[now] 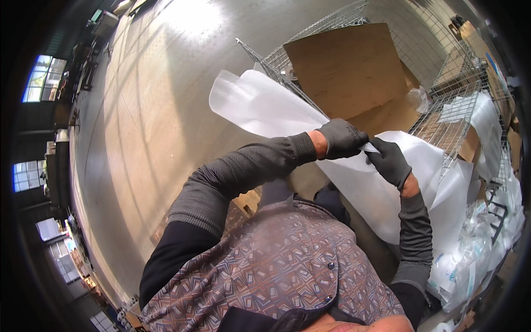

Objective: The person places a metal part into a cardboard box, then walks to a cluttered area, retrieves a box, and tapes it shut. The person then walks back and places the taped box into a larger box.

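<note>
A long sheet of white foam wrap [265, 102] runs from the upper left across to the lower right in front of me. My left hand [341, 138], in a dark grey glove, is closed around the bunched middle of the sheet. Just to its right, my right hand [390, 163], gloved the same way, pinches a gathered bit of the foam. The two hands almost touch, with a small white fold showing between them. One end of the sheet sticks out past my left hand; the rest spreads wide below and beyond my right hand.
A wire mesh cage [326, 25] stands ahead on the right, with a large brown cardboard sheet [348, 66] inside. Clear plastic bags [464, 265] are heaped at the lower right. Concrete floor [149, 110] stretches to the left. A bit of wooden pallet [247, 202] shows beside my legs.
</note>
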Demonstrator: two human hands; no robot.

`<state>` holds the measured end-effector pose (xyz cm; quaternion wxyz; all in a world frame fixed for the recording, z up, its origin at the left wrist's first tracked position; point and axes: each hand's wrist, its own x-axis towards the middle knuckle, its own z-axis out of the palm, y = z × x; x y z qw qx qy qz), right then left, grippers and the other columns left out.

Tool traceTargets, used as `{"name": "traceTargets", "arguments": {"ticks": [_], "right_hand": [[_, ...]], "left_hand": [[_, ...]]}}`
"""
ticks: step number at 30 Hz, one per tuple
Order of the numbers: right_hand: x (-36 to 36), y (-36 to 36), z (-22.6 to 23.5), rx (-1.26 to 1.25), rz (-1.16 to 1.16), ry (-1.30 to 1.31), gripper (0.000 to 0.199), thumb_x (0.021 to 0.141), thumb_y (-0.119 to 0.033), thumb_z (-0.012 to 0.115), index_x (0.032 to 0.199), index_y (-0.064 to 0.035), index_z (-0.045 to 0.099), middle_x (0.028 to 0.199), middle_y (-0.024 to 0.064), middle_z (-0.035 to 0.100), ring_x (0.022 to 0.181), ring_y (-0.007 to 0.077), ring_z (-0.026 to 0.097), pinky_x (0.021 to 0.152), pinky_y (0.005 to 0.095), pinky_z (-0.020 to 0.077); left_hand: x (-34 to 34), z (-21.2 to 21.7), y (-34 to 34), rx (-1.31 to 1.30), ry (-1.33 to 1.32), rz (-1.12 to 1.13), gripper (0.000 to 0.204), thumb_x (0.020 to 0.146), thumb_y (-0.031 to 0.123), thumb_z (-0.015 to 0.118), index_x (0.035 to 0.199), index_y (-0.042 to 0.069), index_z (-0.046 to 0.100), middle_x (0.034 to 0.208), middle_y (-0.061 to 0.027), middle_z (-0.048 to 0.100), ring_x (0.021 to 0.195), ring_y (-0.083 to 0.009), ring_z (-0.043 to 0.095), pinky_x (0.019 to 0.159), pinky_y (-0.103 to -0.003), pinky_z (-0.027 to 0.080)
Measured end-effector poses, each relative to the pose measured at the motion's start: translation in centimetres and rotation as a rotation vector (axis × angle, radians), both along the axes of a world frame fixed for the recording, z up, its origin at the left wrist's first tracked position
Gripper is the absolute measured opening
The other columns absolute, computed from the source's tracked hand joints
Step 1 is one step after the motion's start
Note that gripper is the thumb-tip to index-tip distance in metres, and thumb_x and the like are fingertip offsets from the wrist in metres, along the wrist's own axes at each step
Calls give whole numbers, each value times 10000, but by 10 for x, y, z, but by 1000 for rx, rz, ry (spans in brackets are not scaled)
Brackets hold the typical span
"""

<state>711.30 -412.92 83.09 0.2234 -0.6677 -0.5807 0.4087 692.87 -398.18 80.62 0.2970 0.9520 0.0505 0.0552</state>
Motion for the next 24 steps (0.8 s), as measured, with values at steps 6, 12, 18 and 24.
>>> {"name": "traceTargets", "arguments": {"ticks": [6, 12, 18, 24], "right_hand": [[-17, -18, 1, 168, 25, -140, 362, 887, -206, 649, 1225, -78, 676, 1002, 184, 733, 911, 376, 704, 833, 462, 553], [13, -42, 17, 276, 128, -701, 332, 862, -285, 694, 1151, -123, 678, 978, 152, 720, 977, 350, 674, 931, 468, 496], [3, -33, -1, 8, 125, -516, 270, 919, -270, 650, 1144, -126, 688, 940, 160, 734, 923, 380, 699, 886, 485, 518], [-11, -32, -19, -45, 36, 19, 253, 948, -188, 628, 1152, -84, 735, 1006, 120, 764, 941, 269, 729, 885, 376, 545]], "left_hand": [[-25, -6, -9, -60, 28, 39, 201, 925, 262, 662, 1039, 97, 641, 869, -169, 709, 845, -409, 700, 740, -512, 547], [-50, -3, 22, -73, 189, 20, 344, 903, 276, 683, 1185, 83, 726, 988, -190, 741, 925, -402, 711, 815, -492, 568], [-35, -8, -7, -149, 194, 43, 630, 856, 288, 726, 1414, 49, 558, 1179, -198, 719, 1076, -384, 700, 910, -470, 561], [-33, -6, -36, -81, 214, -46, 232, 882, 157, 667, 1093, 61, 661, 936, -160, 713, 926, -370, 705, 806, -493, 549]]}}
